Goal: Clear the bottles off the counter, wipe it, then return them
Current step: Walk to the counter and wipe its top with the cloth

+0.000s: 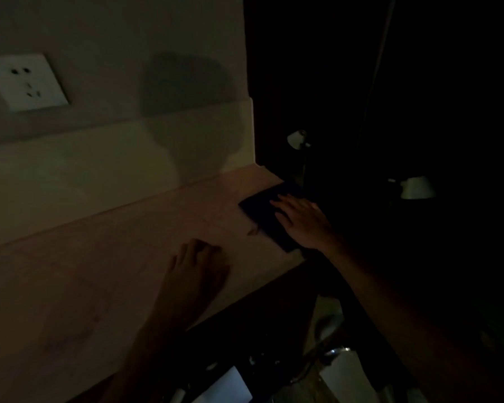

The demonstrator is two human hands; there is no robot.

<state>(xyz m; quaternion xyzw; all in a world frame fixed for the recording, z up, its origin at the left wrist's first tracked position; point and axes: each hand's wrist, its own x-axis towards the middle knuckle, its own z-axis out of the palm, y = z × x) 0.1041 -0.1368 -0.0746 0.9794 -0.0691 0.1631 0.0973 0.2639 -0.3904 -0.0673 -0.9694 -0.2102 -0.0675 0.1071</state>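
Light: very dim — much of the scene is near black, and no brand, label or writing can be read anywhere.
Counter (105, 280): one pale, wood-toned top running along a light wall, its front edge cutting diagonally toward the lower left.
Cloth (266, 212): one dark, flat, folded piece lying at the counter's far right end, its lower corner close to the front edge.
Right hand (300, 221): palm down with fingers spread flat, pressing on the cloth's right part; not gripping it.
Left hand (198, 264): resting on the bare counter near the front edge, left of the cloth and apart from it; fingers loosely curled, holding nothing.
Bottles: two pale pump or spray tops show in the dark beyond the counter's right end — one (296, 138) just past the far right corner, another (413, 187) further right. What they stand on cannot be told.
Wall socket (26, 82): one white plate on the wall above the counter's left part, with five holes.
Shadow: one rounded dark patch on the wall behind the far right end.
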